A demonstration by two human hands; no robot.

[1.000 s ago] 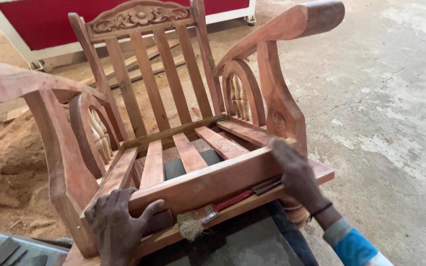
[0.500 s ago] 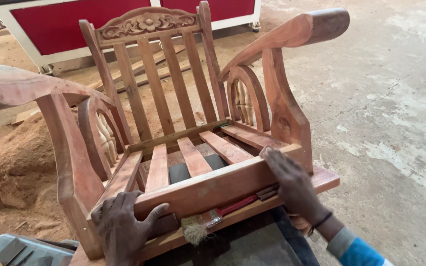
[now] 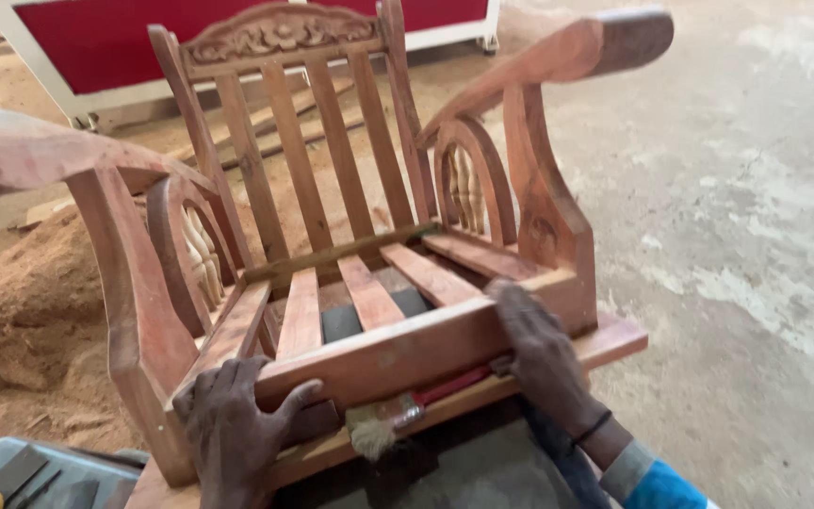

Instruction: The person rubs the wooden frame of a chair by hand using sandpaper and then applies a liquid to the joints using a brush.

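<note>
Both hands grip the front seat rail of the unfinished reddish-brown slatted wooden armchair (image 3: 350, 245): the left hand (image 3: 233, 424) curls around its left end, the right hand (image 3: 544, 353) presses flat near the right front post. This looks like steadying or shifting the chair; below the rail, between the hands, lies a red-handled paintbrush (image 3: 407, 410), so any next move calls for a firm two-handed hold.

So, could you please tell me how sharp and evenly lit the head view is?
Head view: soft, even daylight, no hard shadows; the chair and both hands are fairly sharp; the near armrest at left is blurred; the concrete floor looks pale, slightly washed out.
</note>
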